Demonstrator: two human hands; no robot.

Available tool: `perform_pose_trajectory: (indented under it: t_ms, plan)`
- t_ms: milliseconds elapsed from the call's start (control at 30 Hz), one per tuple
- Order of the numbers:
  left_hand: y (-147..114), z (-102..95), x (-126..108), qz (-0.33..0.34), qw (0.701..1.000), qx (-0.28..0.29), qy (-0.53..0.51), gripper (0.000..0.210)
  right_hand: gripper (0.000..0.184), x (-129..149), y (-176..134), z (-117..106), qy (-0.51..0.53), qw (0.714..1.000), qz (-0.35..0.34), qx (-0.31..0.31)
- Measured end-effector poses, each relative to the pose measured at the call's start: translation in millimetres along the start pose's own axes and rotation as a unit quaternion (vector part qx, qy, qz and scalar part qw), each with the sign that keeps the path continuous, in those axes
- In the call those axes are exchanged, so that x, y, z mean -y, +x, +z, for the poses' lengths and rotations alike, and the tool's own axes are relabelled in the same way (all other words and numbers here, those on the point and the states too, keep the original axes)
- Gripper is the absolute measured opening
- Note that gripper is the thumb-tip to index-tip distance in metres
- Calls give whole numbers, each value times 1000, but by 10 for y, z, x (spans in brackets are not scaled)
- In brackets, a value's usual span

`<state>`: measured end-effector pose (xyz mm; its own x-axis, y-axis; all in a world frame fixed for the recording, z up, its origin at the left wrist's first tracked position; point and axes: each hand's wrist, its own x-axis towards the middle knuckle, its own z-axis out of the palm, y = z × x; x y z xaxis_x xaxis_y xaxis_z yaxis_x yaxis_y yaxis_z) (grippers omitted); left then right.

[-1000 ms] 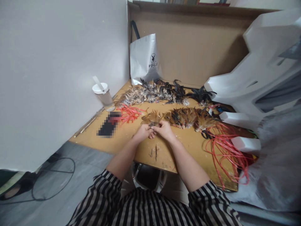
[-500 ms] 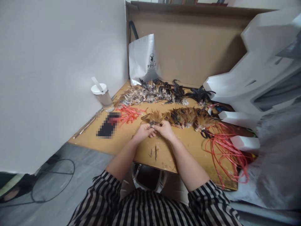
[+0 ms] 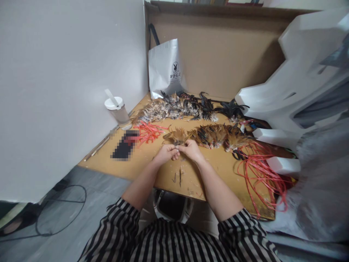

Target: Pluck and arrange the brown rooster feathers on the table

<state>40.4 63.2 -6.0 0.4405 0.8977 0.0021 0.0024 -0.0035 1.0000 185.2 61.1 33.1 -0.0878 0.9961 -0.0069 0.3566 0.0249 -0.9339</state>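
Note:
Both hands meet over the near middle of the table, at the lower end of a brown feather bunch (image 3: 178, 135). Thumb and fingers of my left hand (image 3: 166, 153) are pinched at the base of the bunch. My right hand (image 3: 192, 150) is closed there too, its fingertips touching those of the left. The fingers hide the exact spot they grip. Just right of them lies a row of brown and black feather bunches (image 3: 216, 135). Thin dark scraps (image 3: 180, 177) lie on the table below my hands.
Pale and dark feathers (image 3: 166, 108) are heaped at the back before a silver bag (image 3: 163, 69). Left are red strips (image 3: 149, 131), a pixelated dark object (image 3: 124, 147) and a lidded cup (image 3: 120, 112). Right are black-handled scissors (image 3: 239, 155), long red strips (image 3: 255, 167) and white foam (image 3: 283, 166).
Hardly anything differs. My hands stay pinched together at the same feather bunch, with only a slight shift of the fingers and of the whole view.

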Motion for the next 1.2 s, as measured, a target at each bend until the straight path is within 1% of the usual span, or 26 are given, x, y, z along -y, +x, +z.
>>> perform_pose_trajectory:
  t_ms: [67, 167, 233, 400, 600, 667, 733, 833, 933, 1000, 1100, 1200]
  plan:
    - [-5, -5, -10, -2, 1000, 7, 0, 15, 29, 7, -8, -7, 2, 1000, 5, 11]
    - [-11, -3, -22, -11, 1000, 20, -5, 15, 29, -4, -12, -19, 29, 998, -9, 58]
    - [-9, 6, -25, -22, 999, 21, -11, 16, 30, -20, -8, -23, 47, 996, -13, 75]
    - [7, 23, -24, -57, 998, -28, -27, 14, 31, -42, 7, -32, 63, 995, -10, 73]
    - [2, 10, -24, -63, 998, -17, -18, 15, 29, -22, -4, -43, 52, 994, -33, 92]
    - [0, 2, -20, -59, 998, -24, -17, 15, 29, -13, -7, -29, 52, 994, -27, 89]
    - [1, -6, -19, -48, 998, -31, -20, 16, 29, -11, -4, -10, 61, 996, -17, 67]
    - [3, -19, -29, -35, 997, -46, -42, 20, 31, -25, 14, 8, 122, 992, -11, 27]
    - [2, -29, -49, -42, 995, -60, -74, 26, 33, -55, 37, 4, 186, 982, -13, 36]
    - [-1, -32, -58, -47, 993, -61, -85, 29, 32, -74, 47, -1, 192, 981, -10, 38]
    - [-3, -33, -61, -47, 993, -60, -92, 28, 30, -88, 51, 10, 200, 980, -2, 22]
    - [2, -28, -58, -41, 990, -69, -114, 27, 29, -87, 48, 55, 241, 970, 12, 7]
